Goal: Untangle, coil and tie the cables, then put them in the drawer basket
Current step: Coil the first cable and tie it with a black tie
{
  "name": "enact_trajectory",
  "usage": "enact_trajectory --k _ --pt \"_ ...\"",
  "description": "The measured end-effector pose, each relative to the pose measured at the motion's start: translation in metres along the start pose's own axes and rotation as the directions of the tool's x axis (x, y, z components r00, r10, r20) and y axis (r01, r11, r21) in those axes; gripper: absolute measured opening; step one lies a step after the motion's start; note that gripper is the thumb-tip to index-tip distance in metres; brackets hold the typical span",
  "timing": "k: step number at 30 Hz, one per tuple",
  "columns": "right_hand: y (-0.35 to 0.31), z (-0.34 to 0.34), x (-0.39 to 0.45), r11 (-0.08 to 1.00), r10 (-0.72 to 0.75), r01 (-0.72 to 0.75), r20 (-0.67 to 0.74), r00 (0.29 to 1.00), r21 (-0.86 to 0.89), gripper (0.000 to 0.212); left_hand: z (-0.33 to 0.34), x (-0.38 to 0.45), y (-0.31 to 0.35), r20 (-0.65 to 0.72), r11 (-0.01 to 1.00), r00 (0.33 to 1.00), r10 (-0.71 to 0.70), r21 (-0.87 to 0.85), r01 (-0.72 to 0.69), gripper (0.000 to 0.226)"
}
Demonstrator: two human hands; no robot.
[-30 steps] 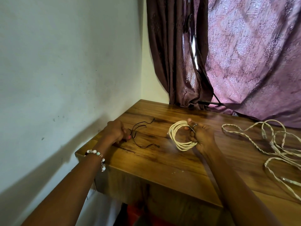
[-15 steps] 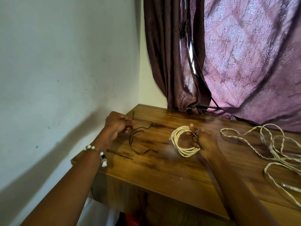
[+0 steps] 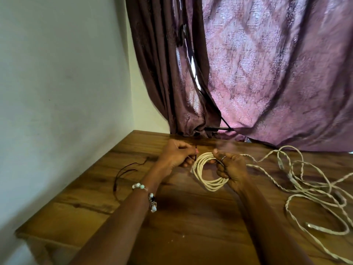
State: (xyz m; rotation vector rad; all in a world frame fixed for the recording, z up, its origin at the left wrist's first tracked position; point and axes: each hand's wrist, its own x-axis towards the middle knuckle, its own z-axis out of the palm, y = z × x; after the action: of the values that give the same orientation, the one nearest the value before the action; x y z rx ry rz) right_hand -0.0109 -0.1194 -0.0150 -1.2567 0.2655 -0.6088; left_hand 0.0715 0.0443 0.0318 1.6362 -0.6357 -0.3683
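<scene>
Right now I am watching both hands working over the wooden table (image 3: pixel 191 226). The right hand (image 3: pixel 232 169) is gripping the coiled cream cable (image 3: pixel 200 170), thumb on top and fingers curled around the right side of the loops, and it is holding the coil up just above the tabletop. The left hand (image 3: pixel 174 155) is sitting just beside the coil's left edge, its fingers curled and pinching a thin dark tie (image 3: pixel 195 155) that is standing upright between the fingertips, close against the coil. I cannot tell whether the tie is already touching the loops. A beaded bracelet (image 3: pixel 148 194) is hanging on the left wrist, and a ring (image 3: pixel 223 158) is showing on a right finger.

Further left, more thin dark ties (image 3: pixel 124 170) are lying loose on the table near the wall (image 3: pixel 57 92). To the right, a long twisted cream cable (image 3: pixel 305 184) is sprawling in loose, uncoiled loops across the tabletop, well apart from the coil in hand. A purple patterned curtain (image 3: pixel 267 73) is hanging behind the table and brushing its far edge.
</scene>
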Motion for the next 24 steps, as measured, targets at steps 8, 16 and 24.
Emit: enact_trajectory --k 8,16,24 --pt "0.012 -0.015 0.018 1.0 -0.001 0.001 -0.017 1.0 0.012 0.018 0.027 0.026 -0.037 -0.09 0.967 0.963 0.253 0.02 -0.252 0.009" --pt "0.013 -0.013 0.018 1.0 -0.013 0.013 -0.006 1.0 -0.008 0.018 0.016 0.029 -0.044 -0.114 0.967 0.962 0.248 -0.027 -0.252 0.016" --pt "0.011 -0.011 0.014 0.999 -0.031 0.031 -0.019 0.999 -0.014 0.018 0.013 0.019 -0.035 -0.026 0.947 0.983 0.181 -0.265 -0.181 0.005"
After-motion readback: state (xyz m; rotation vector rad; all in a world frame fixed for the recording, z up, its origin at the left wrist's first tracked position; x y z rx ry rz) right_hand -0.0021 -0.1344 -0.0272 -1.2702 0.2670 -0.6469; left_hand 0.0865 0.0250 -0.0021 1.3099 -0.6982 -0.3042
